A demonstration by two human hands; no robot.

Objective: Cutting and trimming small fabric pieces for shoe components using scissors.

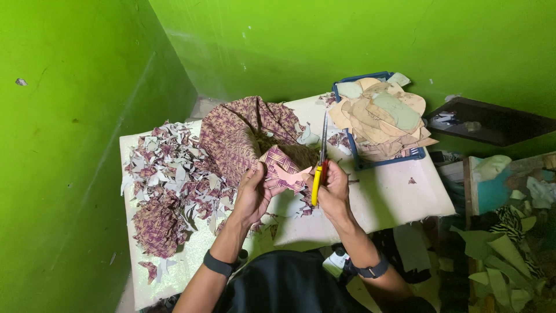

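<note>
Holding a patterned piece (285, 168) at frame centre, the left hand (253, 194) pinches it taut so the scissors (319, 165), gripped by the right hand (333, 188), can cut above the counter (394, 197).

The light is soft and even, coming from above, and it makes the green walls (347, 40) very saturated. The white counter (399, 197) is bright, without glare. Shadows are weak under the hands. The right side near the floor is dim. The wide lens bends the wall lines slightly.
</note>
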